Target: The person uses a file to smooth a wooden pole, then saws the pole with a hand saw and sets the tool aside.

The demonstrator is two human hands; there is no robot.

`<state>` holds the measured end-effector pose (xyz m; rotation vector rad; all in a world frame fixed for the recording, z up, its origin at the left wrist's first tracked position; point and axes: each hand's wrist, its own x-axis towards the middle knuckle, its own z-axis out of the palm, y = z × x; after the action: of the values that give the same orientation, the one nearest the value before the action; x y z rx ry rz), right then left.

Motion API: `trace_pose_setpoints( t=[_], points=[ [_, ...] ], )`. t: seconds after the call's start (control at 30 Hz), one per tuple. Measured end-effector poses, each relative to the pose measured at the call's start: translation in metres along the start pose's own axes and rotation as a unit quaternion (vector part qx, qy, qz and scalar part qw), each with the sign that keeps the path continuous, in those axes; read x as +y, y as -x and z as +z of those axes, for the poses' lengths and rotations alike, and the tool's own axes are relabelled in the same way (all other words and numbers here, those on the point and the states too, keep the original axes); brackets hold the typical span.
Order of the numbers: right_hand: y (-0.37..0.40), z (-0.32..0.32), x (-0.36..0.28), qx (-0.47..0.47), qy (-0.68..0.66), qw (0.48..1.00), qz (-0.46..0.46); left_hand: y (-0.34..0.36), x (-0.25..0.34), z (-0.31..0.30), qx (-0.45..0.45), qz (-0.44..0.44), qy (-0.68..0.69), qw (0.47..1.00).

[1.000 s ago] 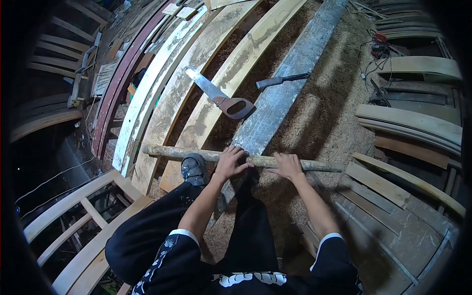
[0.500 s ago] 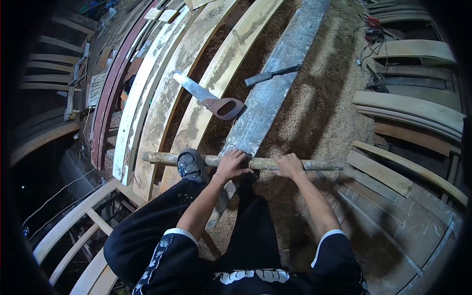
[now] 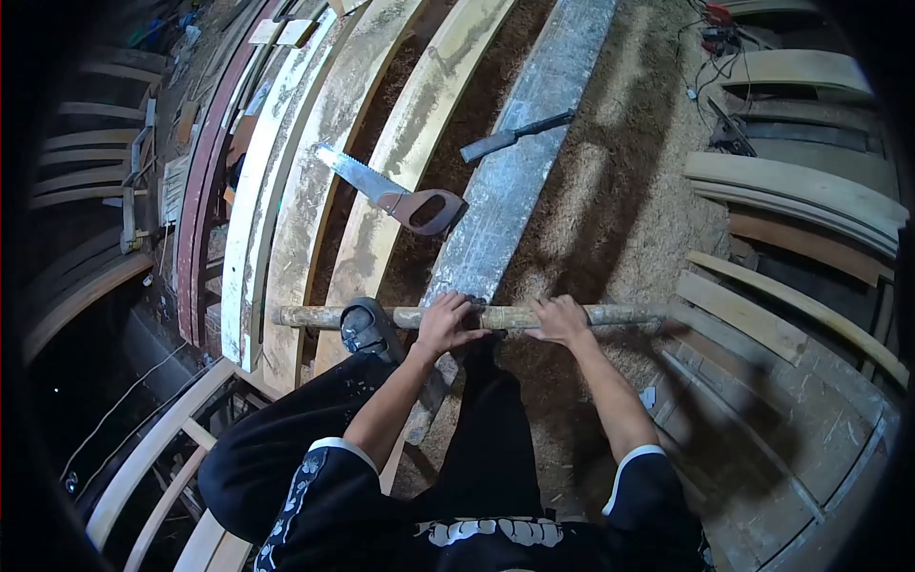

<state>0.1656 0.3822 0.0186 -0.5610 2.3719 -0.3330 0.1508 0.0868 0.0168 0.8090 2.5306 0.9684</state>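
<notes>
Both my hands grip a long round wooden pole [image 3: 610, 314] that lies crosswise over the planks in front of me. My left hand [image 3: 446, 322] is closed on it near its middle, and my right hand [image 3: 559, 319] holds it a little further right. The pole crosses a long grey plank [image 3: 519, 172] that runs away from me. My left foot in a dark shoe [image 3: 366, 329] rests by the pole, just left of my left hand.
A handsaw [image 3: 386, 194] with a brown handle lies on pale curved planks [image 3: 324, 153] ahead. A chisel [image 3: 515, 136] rests across the grey plank. Sawdust [image 3: 620, 200] covers the floor to the right; more curved boards [image 3: 791, 205] and cables [image 3: 710, 43] lie far right.
The view has shifted slightly, so the saw, chisel and planks sit further left and up. My hands keep their grip on the pole, which now lies more level.
</notes>
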Motion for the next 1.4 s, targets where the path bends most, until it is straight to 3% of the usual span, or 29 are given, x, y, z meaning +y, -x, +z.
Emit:
trace_pose_setpoints(
  t=[0.2, 0.4, 0.5, 0.57, 0.73, 0.83, 1.17, 1.4],
  points=[
    [-0.002, 0.02, 0.003, 0.015, 0.001, 1.0, -0.024, -0.003, 0.001, -0.001, 0.047, -0.003, -0.004, 0.999],
    [-0.004, 0.007, 0.007, 0.0, 0.01, 1.0, -0.004, -0.001, 0.001, -0.005, 0.026, -0.005, -0.018, 1.0],
    [0.0, 0.021, 0.01, 0.014, 0.018, 1.0, -0.009, -0.002, -0.003, -0.001, 0.015, 0.002, 0.003, 1.0],
    [-0.005, 0.022, 0.015, 0.076, 0.019, 0.995, -0.054, 0.0, -0.006, 0.003, 0.017, 0.014, -0.024, 0.999],
    [-0.002, 0.007, 0.013, 0.026, 0.019, 0.999, -0.031, -0.004, -0.004, -0.002, 0.017, -0.002, -0.009, 1.0],
    [-0.001, 0.003, 0.007, 0.006, 0.026, 0.999, -0.018, -0.004, -0.003, -0.001, 0.068, 0.022, 0.004, 0.997],
    [-0.009, -0.016, 0.004, -0.052, 0.019, 0.998, 0.0, -0.011, -0.011, -0.003, 0.019, 0.062, -0.036, 0.997],
    [-0.028, -0.013, 0.021, -0.06, 0.012, 0.997, -0.048, -0.016, -0.012, -0.003, -0.003, 0.067, -0.033, 0.997]
  ],
)
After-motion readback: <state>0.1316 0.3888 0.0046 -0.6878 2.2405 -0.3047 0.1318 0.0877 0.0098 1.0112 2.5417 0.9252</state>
